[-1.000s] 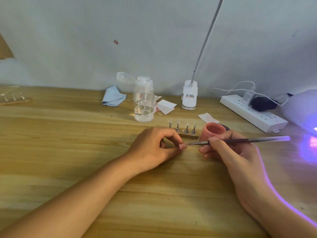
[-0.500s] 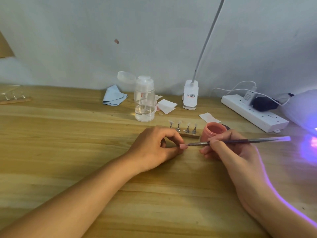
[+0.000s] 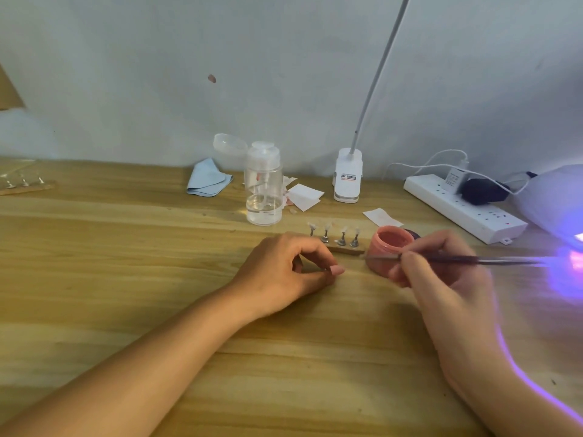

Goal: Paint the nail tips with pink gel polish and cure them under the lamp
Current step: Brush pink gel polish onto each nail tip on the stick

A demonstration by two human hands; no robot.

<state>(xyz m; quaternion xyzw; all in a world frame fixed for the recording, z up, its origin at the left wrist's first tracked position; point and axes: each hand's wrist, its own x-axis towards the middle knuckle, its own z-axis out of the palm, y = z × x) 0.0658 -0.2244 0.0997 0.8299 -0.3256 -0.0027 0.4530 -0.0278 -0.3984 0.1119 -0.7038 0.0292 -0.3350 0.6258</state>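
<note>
Pink jar [image 3: 392,251], pale blue cloth [image 3: 206,178], white power strip [image 3: 463,207], violet lamp glow [image 3: 568,261].

wall [image 3: 284,58]: pale grey, 1 small mark | table [image 3: 94,247]: light wood | violet glow [image 3: 568,269]: right

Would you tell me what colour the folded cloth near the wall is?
Light blue; the cloth shows best in the head view.

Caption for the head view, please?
Right hand holds brush by open pink gel pot; left hand pinches a nail tip.
</note>
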